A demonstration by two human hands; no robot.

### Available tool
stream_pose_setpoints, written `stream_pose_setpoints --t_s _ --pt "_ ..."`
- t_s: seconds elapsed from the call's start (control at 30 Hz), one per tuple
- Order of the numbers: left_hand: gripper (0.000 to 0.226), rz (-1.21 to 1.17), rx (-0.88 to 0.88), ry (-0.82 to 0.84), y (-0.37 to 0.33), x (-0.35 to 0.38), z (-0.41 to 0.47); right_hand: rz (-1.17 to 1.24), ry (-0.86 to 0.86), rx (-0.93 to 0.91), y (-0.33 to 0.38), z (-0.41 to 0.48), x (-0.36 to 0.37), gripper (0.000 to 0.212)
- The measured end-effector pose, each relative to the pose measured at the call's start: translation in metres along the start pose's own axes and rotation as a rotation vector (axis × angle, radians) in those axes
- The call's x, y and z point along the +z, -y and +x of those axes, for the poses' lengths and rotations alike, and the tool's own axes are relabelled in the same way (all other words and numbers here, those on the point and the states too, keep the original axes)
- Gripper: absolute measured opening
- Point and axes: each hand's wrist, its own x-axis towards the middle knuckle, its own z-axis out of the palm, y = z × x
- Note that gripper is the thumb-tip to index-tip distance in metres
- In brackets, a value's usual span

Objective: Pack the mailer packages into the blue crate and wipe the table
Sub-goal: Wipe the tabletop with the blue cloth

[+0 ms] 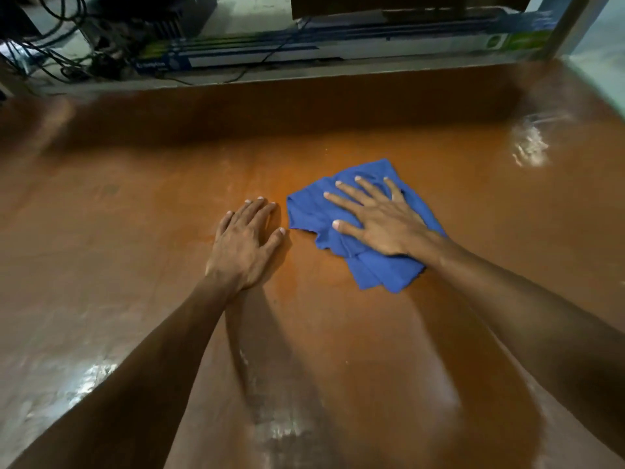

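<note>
Cloth [365, 231], blue and crumpled, lies on the brown table [135, 231] under the right hand [382, 225], whose fingers spread wide and straight. Just left of the cloth, the left hand [245, 242] rests flat on the table, fingers straight and close together.

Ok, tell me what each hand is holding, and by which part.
Nothing is gripped. The right hand presses flat on the middle of the blue cloth, fingers spread straight; the left hand rests flat on the table beside it.

Around the crumpled blue cloth [372, 272], the glossy brown table [135, 231] lies bare toward 12 and 3 o'clock; at 9 o'clock the flat left hand [245, 238] blocks, just beside it
</note>
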Motion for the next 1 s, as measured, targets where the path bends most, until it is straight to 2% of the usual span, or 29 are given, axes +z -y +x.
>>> stream_pose_setpoints --t_s 0.03,0.13,0.17,0.2,0.3,0.37,0.43,0.53,0.57,0.63,0.7,0.77,0.8,0.9,0.93,0.97,1.0 --pt "0.063 0.03 0.006 0.007 -0.001 -0.001 -0.002 -0.001 -0.016 0.049 -0.005 -0.013 0.002 0.067" --pt "0.067 0.078 -0.009 0.044 -0.006 -0.007 -0.012 0.051 -0.044 0.416 -0.023 -0.044 0.001 0.067" --pt "0.067 0.071 -0.019 0.046 -0.01 -0.009 -0.018 0.061 -0.035 0.463 -0.021 -0.055 0.001 0.068" --pt "0.068 0.065 -0.018 0.045 -0.016 -0.01 -0.025 0.052 -0.023 0.438 -0.011 -0.067 0.002 0.069" --pt "0.066 0.011 0.019 0.041 -0.04 -0.011 -0.064 -0.016 -0.034 0.123 0.043 -0.12 0.012 0.068" --pt "0.063 -0.054 0.006 0.037 -0.053 -0.011 -0.092 -0.034 -0.036 0.021 0.052 -0.148 0.018 0.067" --pt "0.063 -0.057 0.015 0.051 -0.061 -0.017 -0.129 -0.014 -0.046 0.137 0.04 -0.162 0.016 0.068" --pt "0.065 -0.008 0.062 0.119 -0.062 -0.02 -0.178 0.063 -0.048 0.49 0.034 -0.176 0.013 0.069" --pt "0.066 0.011 0.069 0.139 -0.06 -0.019 -0.191 0.071 -0.044 0.512 0.046 -0.181 0.014 0.068" --pt "0.069 0.055 0.092 0.149 -0.055 -0.019 -0.213 0.03 -0.033 0.37 0.09 -0.204 0.018 0.066" --pt "0.071 0.086 0.101 0.127 -0.05 -0.019 -0.226 -0.014 -0.034 0.107 0.127 -0.238 0.027 0.063" --pt "0.072 0.091 0.101 0.105 -0.049 -0.022 -0.23 -0.019 -0.006 -0.014 0.129 -0.268 0.028 0.062" --pt "0.072 0.089 0.1 0.106 -0.05 -0.023 -0.231 -0.004 -0.001 0.029 0.12 -0.277 0.027 0.062" --pt "0.069 0.06 0.098 0.136 -0.051 -0.024 -0.232 0.053 -0.008 0.429 0.101 -0.303 0.025 0.065" --pt "0.068 0.058 0.092 0.135 -0.051 -0.024 -0.233 0.039 -0.012 0.475 0.106 -0.312 0.025 0.065" --pt "0.066 0.063 0.082 0.131 -0.051 -0.024 -0.234 0.008 -0.023 0.426 0.117 -0.323 0.027 0.065" --pt "0.064 0.07 0.071 0.13 -0.051 -0.024 -0.234 -0.019 -0.024 0.3 0.13 -0.336 0.029 0.064"
